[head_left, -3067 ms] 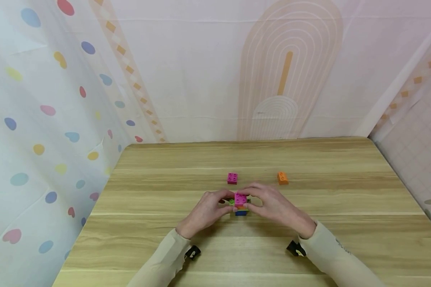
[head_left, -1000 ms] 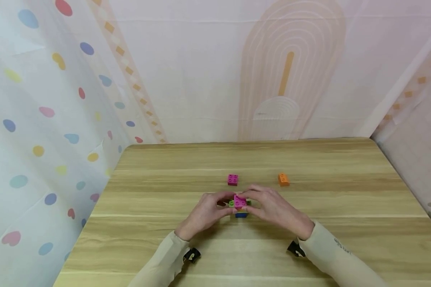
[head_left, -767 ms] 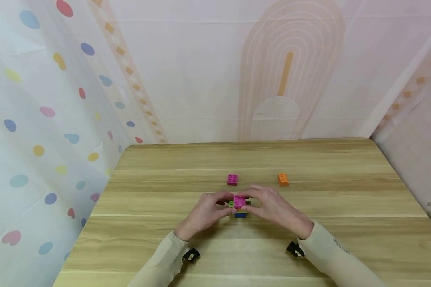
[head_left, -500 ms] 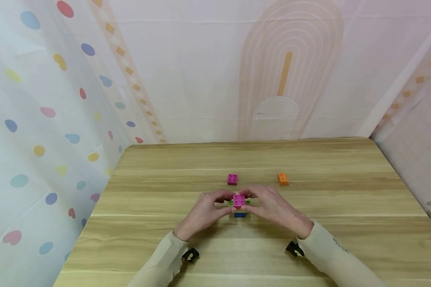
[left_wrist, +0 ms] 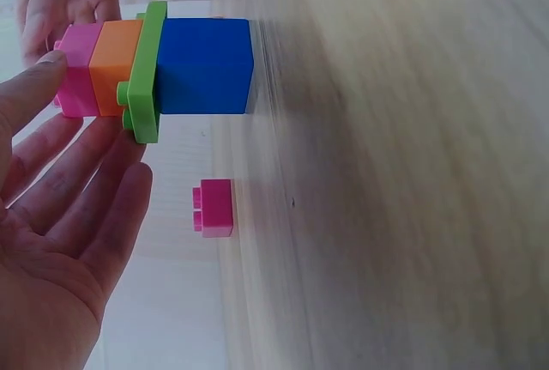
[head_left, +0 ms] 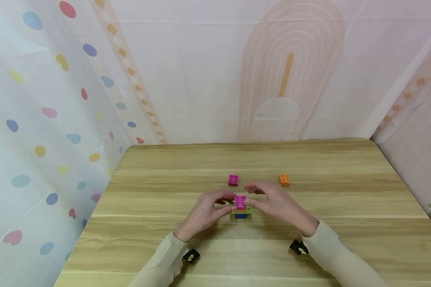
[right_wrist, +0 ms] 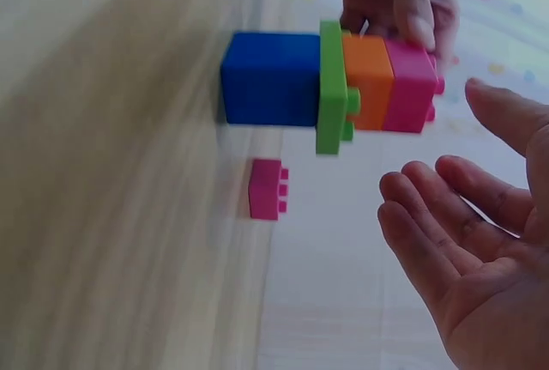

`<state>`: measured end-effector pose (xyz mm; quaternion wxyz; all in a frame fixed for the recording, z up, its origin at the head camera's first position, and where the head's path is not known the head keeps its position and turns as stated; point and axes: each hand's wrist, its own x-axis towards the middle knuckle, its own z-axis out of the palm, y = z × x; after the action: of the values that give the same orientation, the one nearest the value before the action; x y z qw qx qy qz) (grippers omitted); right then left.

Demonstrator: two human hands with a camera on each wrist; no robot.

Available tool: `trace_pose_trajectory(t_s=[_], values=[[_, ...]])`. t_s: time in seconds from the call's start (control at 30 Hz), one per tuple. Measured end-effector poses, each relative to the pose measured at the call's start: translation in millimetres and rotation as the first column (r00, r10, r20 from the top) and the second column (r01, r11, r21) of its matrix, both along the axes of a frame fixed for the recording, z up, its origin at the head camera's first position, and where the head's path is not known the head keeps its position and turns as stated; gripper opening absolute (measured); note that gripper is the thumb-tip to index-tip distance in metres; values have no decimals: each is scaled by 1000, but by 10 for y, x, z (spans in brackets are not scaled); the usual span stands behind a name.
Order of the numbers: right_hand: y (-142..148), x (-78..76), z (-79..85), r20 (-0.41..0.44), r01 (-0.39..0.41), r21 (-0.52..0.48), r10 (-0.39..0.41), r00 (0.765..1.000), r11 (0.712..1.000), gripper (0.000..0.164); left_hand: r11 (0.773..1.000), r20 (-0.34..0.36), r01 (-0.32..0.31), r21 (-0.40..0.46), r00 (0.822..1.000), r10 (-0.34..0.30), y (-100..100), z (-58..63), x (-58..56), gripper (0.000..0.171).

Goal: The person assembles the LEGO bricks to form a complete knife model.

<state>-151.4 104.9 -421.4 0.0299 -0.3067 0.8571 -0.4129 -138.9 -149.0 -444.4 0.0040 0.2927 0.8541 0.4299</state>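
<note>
A stack of toy building bricks stands upright on the table in front of me. From the bottom it has a blue block (left_wrist: 206, 65), a thin green plate (right_wrist: 331, 87) wider than the rest, an orange brick (left_wrist: 114, 65) and a bright pink brick (head_left: 240, 202) on top. My left hand (head_left: 205, 212) holds the pink brick between thumb and fingers from the left side. To the right of the stack, my right hand (head_left: 277, 204) is apart from the bricks, its fingers loosely bent and nothing in them, as the right wrist view shows.
Behind the stack a loose magenta brick (head_left: 233, 180) lies on the wooden table (head_left: 165, 179). Farther right lies a loose orange brick (head_left: 283, 180) with a sloped side. A patterned curtain (head_left: 201, 79) hangs along the table's far edge.
My right hand has let go of the stack and moved a little to the right, its fingers spreading. The left hand has stayed at the pink brick, which sits straighter than a second ago.
</note>
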Motion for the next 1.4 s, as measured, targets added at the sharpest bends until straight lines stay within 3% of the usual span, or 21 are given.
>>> trace_pose_trajectory(t_s=[0.3, 0.6, 1.0, 1.4], values=[[14, -236, 19, -57, 9, -11, -10, 998, 1000, 37, 1000, 2, 9, 2, 1000, -9, 3, 23, 15, 29], [-87, -488, 8, -39, 2, 50, 0, 999, 999, 35, 1000, -13, 11, -7, 1000, -11, 14, 20, 5, 27], [-243, -735, -73, 63, -32, 164, 22, 998, 986, 43, 1000, 3, 14, -5, 1000, -14, 0, 13, 7, 26], [-309, -939, -155, 158, -67, 171, 39, 987, 983, 49, 1000, 4, 19, 5, 1000, -19, 18, 33, -1, 25]])
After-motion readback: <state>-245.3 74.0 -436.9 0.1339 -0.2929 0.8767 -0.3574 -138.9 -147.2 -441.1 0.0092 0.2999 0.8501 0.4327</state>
